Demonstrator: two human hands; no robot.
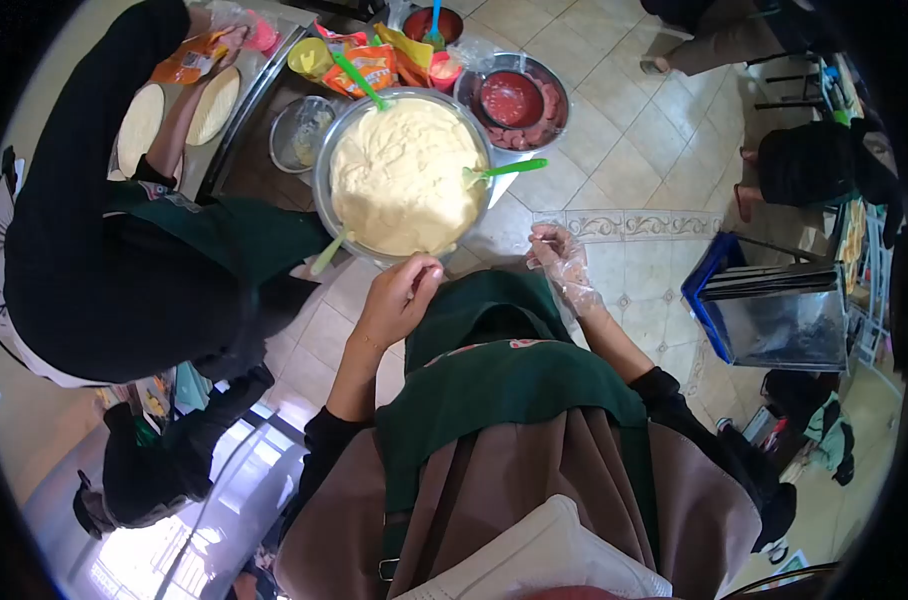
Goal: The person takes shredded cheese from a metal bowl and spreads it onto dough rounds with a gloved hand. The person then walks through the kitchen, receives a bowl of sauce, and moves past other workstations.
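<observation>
A large metal bowl full of pale yellow, creamy batter stands in front of me. Green-handled spatulas rest in it at several points of the rim. My left hand is bare and closed, just below the bowl's near rim. Whatever its fingers hold, if anything, is hidden. Wearing a clear plastic glove, my right hand hovers over the floor to the right of the bowl. Its fingers are bent but apart, and nothing shows between them.
A metal bowl with a red sauce bowl and pinkish slices stands behind right. Orange packets and a smaller metal bowl lie behind left. A co-worker leans over a table with flat oval breads. A metal box stands right.
</observation>
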